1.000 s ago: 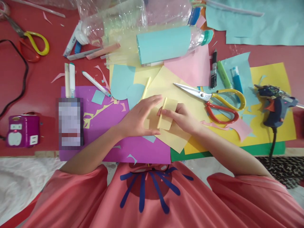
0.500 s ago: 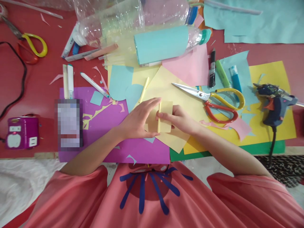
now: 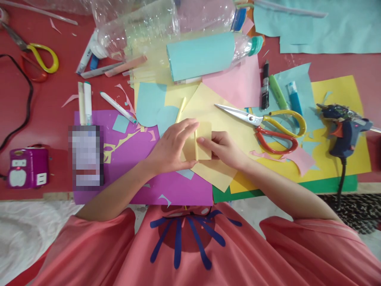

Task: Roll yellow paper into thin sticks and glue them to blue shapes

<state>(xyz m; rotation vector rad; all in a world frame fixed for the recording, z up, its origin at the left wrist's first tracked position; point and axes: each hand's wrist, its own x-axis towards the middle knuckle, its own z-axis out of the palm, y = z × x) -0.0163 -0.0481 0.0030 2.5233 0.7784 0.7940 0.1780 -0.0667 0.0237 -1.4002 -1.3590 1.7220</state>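
Within half-closed right hand [image 3: 226,147], yellow paper [image 3: 204,130]

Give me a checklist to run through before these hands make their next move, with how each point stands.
1. Small pale yellow paper gripped by the right hand: ok, thumb on top.
2. Left hand touching the slim roll along the paper's left edge: cannot tell; its fingers frame both ends, but contact is unclear.
3. Scissors by the right hand shut and clear of both hands: ok.
4. Glue gun apart from the hands: ok.
5. Glue gun cool: cannot tell.
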